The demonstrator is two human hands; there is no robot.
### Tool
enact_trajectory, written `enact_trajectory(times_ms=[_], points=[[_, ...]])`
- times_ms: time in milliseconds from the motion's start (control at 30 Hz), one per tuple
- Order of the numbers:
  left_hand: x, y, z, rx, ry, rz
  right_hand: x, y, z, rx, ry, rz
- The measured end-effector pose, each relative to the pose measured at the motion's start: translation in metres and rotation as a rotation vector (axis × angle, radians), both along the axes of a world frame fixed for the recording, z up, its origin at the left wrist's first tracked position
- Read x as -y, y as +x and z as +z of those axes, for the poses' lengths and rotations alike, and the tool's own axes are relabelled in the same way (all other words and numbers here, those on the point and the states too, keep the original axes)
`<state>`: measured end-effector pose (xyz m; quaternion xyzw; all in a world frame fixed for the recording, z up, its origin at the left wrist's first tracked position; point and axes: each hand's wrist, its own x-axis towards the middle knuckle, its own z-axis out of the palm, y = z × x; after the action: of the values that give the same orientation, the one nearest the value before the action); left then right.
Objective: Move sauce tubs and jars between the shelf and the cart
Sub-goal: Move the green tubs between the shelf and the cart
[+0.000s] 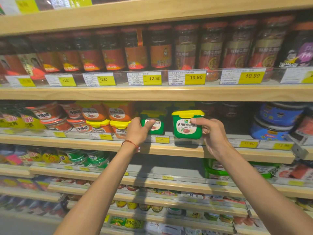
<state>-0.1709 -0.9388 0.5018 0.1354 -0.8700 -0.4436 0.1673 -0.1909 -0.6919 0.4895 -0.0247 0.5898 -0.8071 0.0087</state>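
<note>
Wooden shelves [152, 93] are filling the frame. At centre, the left hand [137, 130] is gripping a green tub [156, 127] on the middle shelf [169, 150], and the right hand [212, 133] is pinching a second green tub [186, 127] beside it.

A red cord bracelet [130, 142] circles the left wrist.

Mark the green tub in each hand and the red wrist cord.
right green tub [186, 128]: head view, on its front label.
left green tub [158, 128]: head view, on the uncovered part of its label.
red wrist cord [130, 142]: head view, on the strand across the wrist.
</note>
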Motion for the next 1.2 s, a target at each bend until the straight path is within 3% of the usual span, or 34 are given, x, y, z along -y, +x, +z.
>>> enact_trajectory(times_ms=[400,1000,1200], points=[[-0.002,0.01,-0.014,-0.211,-0.07,0.03,0.005,0.0,-0.005,0.0,-0.004,0.052],[0.003,0.022,-0.031,-0.319,-0.117,0.085,0.015,0.012,0.001,-0.007,-0.047,0.016],[-0.009,0.048,-0.022,-0.596,-0.107,0.142,0.017,0.025,0.001,-0.06,-0.048,0.0]])
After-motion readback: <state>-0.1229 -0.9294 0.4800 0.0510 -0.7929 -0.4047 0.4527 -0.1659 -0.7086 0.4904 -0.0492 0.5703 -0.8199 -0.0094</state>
